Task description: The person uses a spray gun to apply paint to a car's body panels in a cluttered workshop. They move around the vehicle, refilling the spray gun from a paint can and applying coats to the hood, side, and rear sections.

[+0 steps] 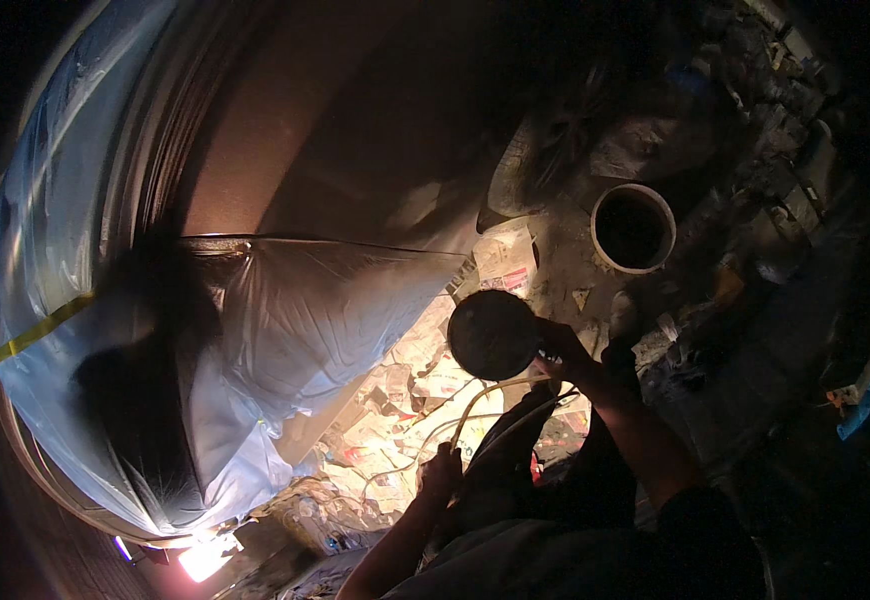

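Note:
My right hand is closed around what looks like a spray gun, its round dark cup facing up. The grip itself is mostly hidden in shadow. A pale hose runs from near that hand down to my left hand, whose fingers are wrapped around it. To the left of both hands, a brown vehicle panel rises, its lower part draped in clear plastic sheeting. The cup is apart from the sheeting.
Newspaper sheets cover the floor below my hands. A round bucket with a pale rim stands farther right, near scattered debris. A bright lamp shines at lower left. Yellow tape crosses the sheeting, and a dark shadow falls there.

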`<control>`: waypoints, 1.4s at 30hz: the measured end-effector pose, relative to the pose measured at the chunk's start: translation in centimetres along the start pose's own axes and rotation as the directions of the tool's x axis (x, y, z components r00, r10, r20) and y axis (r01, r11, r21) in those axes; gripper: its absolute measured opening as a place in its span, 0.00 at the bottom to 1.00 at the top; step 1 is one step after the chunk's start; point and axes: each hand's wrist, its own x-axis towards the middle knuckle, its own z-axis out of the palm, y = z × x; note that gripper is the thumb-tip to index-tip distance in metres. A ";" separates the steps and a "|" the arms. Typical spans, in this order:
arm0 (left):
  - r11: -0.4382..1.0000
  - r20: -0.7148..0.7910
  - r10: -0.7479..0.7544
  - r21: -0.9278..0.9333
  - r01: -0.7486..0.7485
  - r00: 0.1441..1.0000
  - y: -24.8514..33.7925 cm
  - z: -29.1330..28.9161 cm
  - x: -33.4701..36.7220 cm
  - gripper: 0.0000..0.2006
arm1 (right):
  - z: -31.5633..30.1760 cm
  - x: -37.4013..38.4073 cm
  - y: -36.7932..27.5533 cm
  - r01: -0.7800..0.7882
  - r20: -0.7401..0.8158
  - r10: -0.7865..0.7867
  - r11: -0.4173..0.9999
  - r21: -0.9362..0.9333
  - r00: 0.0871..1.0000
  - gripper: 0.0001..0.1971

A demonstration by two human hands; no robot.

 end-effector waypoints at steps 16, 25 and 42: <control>0.988 -0.193 0.106 -0.090 -0.125 0.976 -2.6 -0.7 -0.4 0.13 | -5.8 1.5 -1.6 0.176 -0.485 -0.411 0.871 -0.459 0.772 0.16; 0.972 -0.205 0.231 0.012 -0.234 0.951 -6.6 0.7 0.6 0.08 | 0.3 -1.2 -11.1 0.245 -0.144 -0.308 0.909 -0.338 0.940 0.18; 0.969 -0.192 0.170 -0.147 -0.200 0.967 11.6 -9.1 -0.1 0.15 | -18.0 4.8 -6.9 0.092 -0.275 -0.042 0.981 0.170 0.961 0.13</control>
